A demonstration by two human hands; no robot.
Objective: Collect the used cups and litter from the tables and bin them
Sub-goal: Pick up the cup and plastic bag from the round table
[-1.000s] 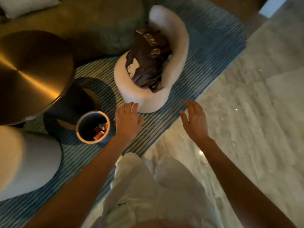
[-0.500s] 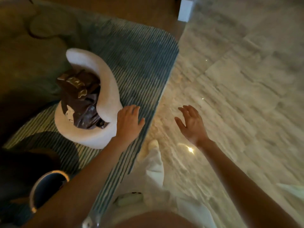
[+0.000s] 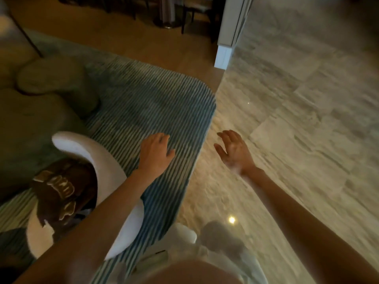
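Note:
My left hand (image 3: 154,153) hovers palm down over the striped blue rug (image 3: 164,111), fingers loosely spread, holding nothing. My right hand (image 3: 233,149) is out over the marble floor (image 3: 297,130), palm turned inward, fingers apart and empty. No cup, litter or bin is in view at this moment.
A small white curved chair (image 3: 98,158) with a brown bag (image 3: 61,193) on its seat stands at lower left, under my left forearm. A green sofa with a round cushion (image 3: 51,74) lies at left. A white pillar base (image 3: 224,56) and dark furniture legs stand at the back.
The view has swung right and away from the round table and the small bin, which have left the frame. Both empty hands stayed in front of me, now above the rug edge and marble.

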